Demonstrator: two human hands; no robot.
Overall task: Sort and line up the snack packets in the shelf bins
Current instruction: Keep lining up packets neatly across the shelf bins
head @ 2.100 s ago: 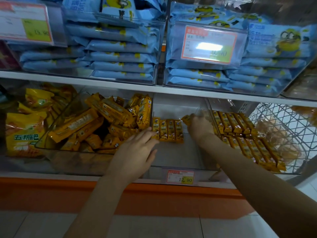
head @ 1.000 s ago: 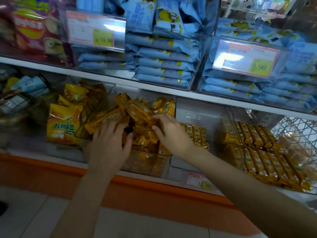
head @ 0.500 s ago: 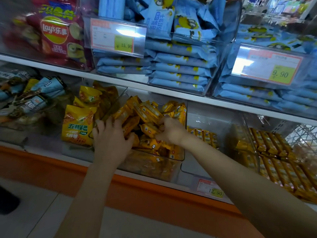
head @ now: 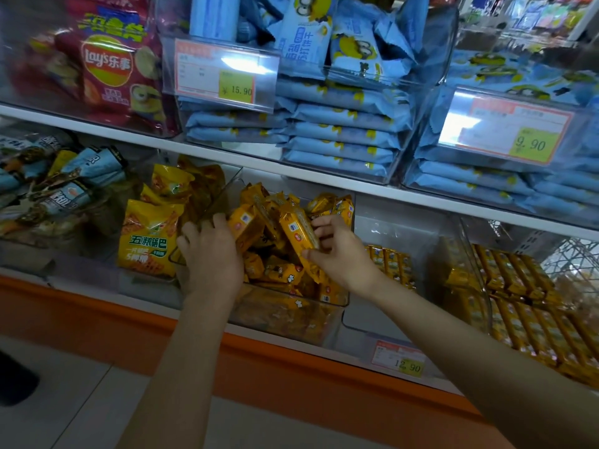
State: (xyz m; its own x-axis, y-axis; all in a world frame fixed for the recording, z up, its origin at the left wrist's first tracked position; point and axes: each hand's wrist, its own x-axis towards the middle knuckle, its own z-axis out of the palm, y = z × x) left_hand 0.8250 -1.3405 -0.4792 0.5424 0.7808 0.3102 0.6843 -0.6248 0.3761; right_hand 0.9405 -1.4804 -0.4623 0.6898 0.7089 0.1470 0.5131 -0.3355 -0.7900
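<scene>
A clear bin on the lower shelf holds a jumbled heap of yellow snack packets. My right hand pinches one long yellow packet at the top of the heap, thumb below and fingers above. My left hand lies over the bin's left edge, its fingertips against another yellow packet. In the clear bin to the right a short row of small yellow packets lies lined up. Further right, several yellow packets lie in neat rows.
Left of the heap stands a bin of yellow bagged snacks, then blue-wrapped packets. The upper shelf carries blue packets and red chip bags behind price tags. An orange ledge runs below; a wire basket is far right.
Both hands moved left from the lined-up row to the jumbled bin. My right hand has taken hold of a long yellow packet and raised it; my left hand stays at the bin's left edge.
</scene>
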